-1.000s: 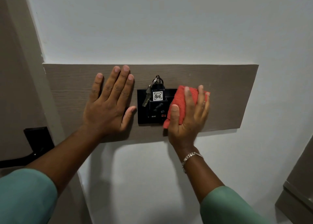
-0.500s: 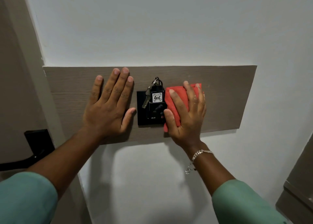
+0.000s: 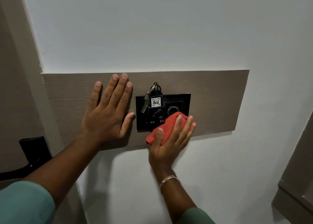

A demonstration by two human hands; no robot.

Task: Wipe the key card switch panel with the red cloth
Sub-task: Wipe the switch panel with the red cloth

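Observation:
The black key card switch panel (image 3: 176,99) is set in a wood-grain board (image 3: 216,101) on the white wall. A black key tag marked 406 (image 3: 155,102) stands in its slot, with a metal key (image 3: 145,105) hanging at its left. My right hand (image 3: 171,139) presses the red cloth (image 3: 166,127) against the panel's lower right corner and the board below it. My left hand (image 3: 108,112) lies flat and spread on the board, just left of the panel, thumb near its edge.
A dark door handle plate (image 3: 34,149) sits on the door at the lower left. A brown cabinet edge (image 3: 298,181) stands at the lower right. White wall surrounds the board.
My right hand has slid the red cloth down from the panel's right side to its lower right corner, uncovering a round dial. The left hand has stayed put.

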